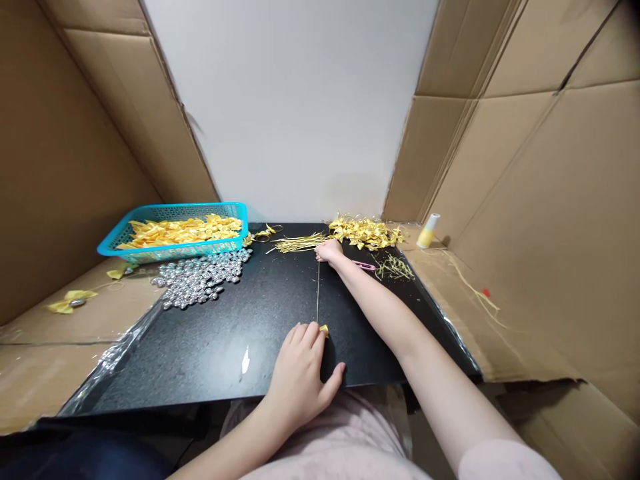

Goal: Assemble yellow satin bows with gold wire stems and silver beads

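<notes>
A thin gold cord (318, 293) runs taut and straight across the black tabletop between my hands. My right hand (330, 251) is closed on its far end, beside a bundle of gold cords (300, 243). Near the table's front edge my left hand (299, 370) lies flat, fingers stretched and thumb spread. The cord's near end reaches its fingertips, where a small yellow ribbon piece (324, 330) shows partly. Whatever is under those fingers is hidden.
A blue basket (173, 252) of yellow ribbon pieces stands back left, with silver beads (200, 279) before it. Yellow ribbon bows (367, 232), a pink clip-like tool (364, 266), cord scraps (395, 267) and a thread cone (428, 231) are right. Cardboard walls flank the table.
</notes>
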The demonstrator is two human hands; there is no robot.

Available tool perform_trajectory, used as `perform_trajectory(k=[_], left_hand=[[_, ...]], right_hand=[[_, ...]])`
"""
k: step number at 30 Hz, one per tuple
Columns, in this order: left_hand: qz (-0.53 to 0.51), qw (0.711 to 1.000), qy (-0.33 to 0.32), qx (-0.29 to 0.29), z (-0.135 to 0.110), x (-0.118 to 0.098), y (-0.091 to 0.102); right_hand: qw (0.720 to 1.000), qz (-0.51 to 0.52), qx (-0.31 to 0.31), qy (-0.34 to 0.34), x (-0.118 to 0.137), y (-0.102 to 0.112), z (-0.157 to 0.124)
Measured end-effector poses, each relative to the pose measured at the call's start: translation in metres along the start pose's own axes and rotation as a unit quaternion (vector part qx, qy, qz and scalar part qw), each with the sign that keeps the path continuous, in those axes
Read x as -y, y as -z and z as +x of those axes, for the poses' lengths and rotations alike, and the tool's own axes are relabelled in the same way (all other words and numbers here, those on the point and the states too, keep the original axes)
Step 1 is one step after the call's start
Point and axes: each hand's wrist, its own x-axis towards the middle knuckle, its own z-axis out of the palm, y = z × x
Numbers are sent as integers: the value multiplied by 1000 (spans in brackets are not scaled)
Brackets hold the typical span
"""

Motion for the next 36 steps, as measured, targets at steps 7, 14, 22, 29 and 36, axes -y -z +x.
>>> perform_trajectory(k=[7,14,22,29,36], left_hand=[[-78,996,-14,-31,-6,3,-8],[-100,995,-18,-22,-6,4,-7],[-116,993,-26,-26,-6,3,-6],[-119,992,-24,-25,-6,3,-6],[-155,987,-32,-33,-8,4,0]], right_hand=[[990,-120,-34,67,4,5,-7],[969,-206,-71,119,4,-7,-16],[946,-270,-85,160,7,-6,-16],[902,-372,-15,220,25,-15,-2],[826,-484,54,284,39,-16,-5]])
